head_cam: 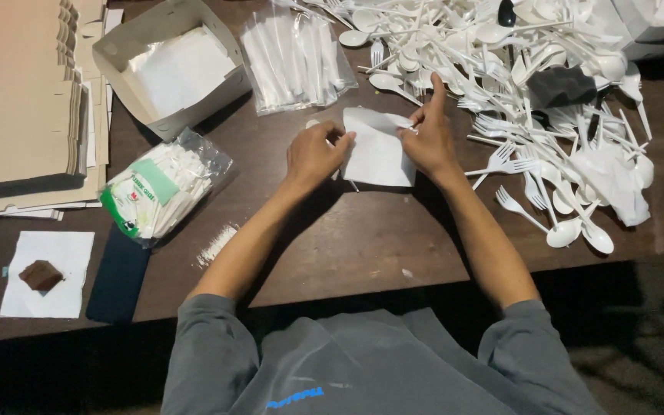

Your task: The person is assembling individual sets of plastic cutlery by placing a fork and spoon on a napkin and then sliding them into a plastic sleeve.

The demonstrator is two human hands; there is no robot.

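— What do you have in front of you?

— I see a dark wooden table (363, 246). A big heap of white plastic forks and spoons (532, 84) fills its far right. At far left sits a stack of flat cardboard (17, 92), beside it an open box (167, 65).

— And in the middle?

— A white napkin (378, 154) lies flat on the table between my hands. My left hand (315, 154) pinches its left edge with curled fingers; my right hand (428, 137) grips its upper right corner, index finger raised.
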